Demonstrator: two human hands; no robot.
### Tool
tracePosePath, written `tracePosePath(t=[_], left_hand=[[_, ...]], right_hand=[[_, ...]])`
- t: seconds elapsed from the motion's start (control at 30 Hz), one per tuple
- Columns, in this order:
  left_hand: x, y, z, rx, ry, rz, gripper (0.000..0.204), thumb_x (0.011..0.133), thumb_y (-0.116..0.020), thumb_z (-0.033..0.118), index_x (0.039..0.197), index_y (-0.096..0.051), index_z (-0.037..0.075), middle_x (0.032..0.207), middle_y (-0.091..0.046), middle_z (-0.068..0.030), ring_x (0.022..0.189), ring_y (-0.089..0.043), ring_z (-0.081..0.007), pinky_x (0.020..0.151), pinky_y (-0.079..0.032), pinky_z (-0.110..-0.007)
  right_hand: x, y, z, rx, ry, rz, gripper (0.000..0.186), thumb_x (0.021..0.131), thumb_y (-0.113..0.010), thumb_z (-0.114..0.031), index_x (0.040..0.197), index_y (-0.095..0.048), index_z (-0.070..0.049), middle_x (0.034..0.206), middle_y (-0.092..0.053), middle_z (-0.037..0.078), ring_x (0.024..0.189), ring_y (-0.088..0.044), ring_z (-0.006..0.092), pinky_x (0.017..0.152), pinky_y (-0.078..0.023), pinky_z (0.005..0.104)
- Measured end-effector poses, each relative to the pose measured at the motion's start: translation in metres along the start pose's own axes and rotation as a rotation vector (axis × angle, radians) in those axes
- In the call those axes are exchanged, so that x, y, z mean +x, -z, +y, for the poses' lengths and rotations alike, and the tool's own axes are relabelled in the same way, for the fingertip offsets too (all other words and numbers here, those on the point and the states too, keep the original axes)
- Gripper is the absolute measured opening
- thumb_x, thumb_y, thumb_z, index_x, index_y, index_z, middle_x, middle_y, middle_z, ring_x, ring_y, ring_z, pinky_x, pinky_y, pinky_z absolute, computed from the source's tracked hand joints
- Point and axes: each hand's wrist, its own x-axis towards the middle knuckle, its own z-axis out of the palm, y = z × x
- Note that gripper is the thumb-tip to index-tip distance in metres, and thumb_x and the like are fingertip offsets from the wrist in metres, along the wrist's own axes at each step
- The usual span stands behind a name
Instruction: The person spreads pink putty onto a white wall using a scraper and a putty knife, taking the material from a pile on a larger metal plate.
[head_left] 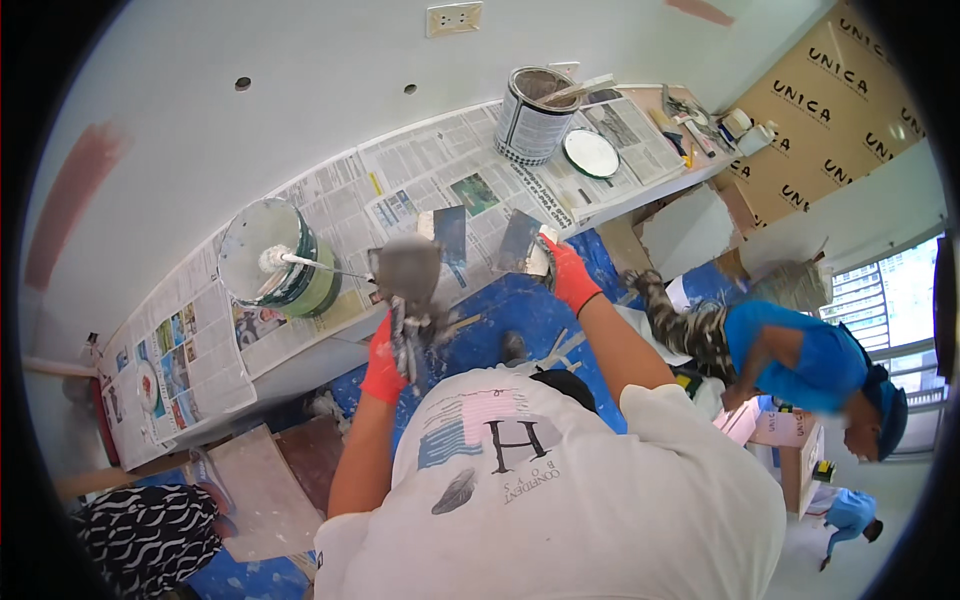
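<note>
My left hand [384, 362], in an orange-red glove, is closed round the grey-smeared grip of a tool. Its grey rounded head [408, 268] looks blurred, and I cannot tell its exact kind. In the same coloured glove, my right hand [571, 276] is closed on a broad putty knife [520, 243] with a dark flat blade. Between the two, another dark flat blade [450, 234] shows over the newspaper; what it belongs to is hidden. Left of my left hand stands a green-banded bucket [322, 272], with a white-tipped paint roller [277, 259] resting in it.
Newspaper [375, 165] covers the long counter along the wall. A metal paint can [532, 125] with a stick across it stands beyond, beside a round lid [591, 154] and several brushes [668, 130]. Blue sheeting covers the floor. A person in blue [790, 345] bends at right.
</note>
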Motion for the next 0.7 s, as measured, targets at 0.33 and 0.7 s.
tracePosePath(t=[0.33, 0.7], left_hand=[[0.141, -0.036, -0.051, 0.382, -0.083, -0.108, 0.045, 0.103, -0.044, 0.041, 0.124, -0.062, 0.006, 0.106, -0.065, -0.0010, 0.090, -0.055, -0.0117, 0.082, -0.044, -0.026], [0.130, -0.072, -0.052, 0.048, 0.004, 0.130, 0.045, 0.101, -0.052, 0.039, 0.129, -0.057, 0.004, 0.118, -0.065, -0.0070, 0.100, -0.063, -0.0170, 0.092, -0.048, -0.031]], right_hand=[[0.061, 0.060, -0.014, -0.920, 0.281, 0.144, 0.035, 0.089, -0.069, -0.034, 0.099, -0.070, -0.001, 0.084, -0.070, 0.014, 0.074, -0.067, 0.0262, 0.065, -0.051, 0.0374], [0.008, 0.114, -0.164, -1.410, 0.313, 0.111, 0.049, 0.087, -0.069, -0.035, 0.120, -0.062, 0.000, 0.111, -0.068, 0.020, 0.104, -0.065, 0.0315, 0.090, -0.050, 0.0394]])
